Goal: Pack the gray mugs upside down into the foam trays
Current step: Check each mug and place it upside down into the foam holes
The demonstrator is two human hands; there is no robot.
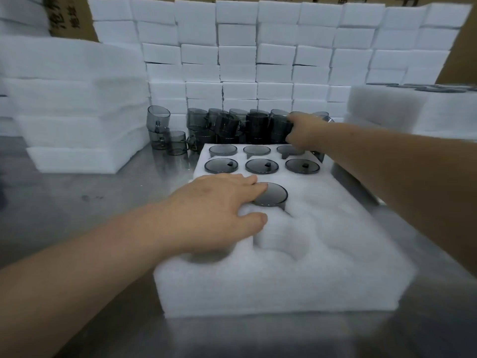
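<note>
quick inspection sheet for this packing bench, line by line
surface: metal table, reflective.
job's things: foam tray holds seven upside-down gray mugs, six in the two far rows; loose mugs crowd behind it.
clutter: nothing seen.
grippers: left hand lies with straight fingers on the seventh mug; right hand reaches among the loose mugs, grip unclear.
cables: nothing seen.
surroundings: foam stacks at left, white blocks stacked behind.
</note>
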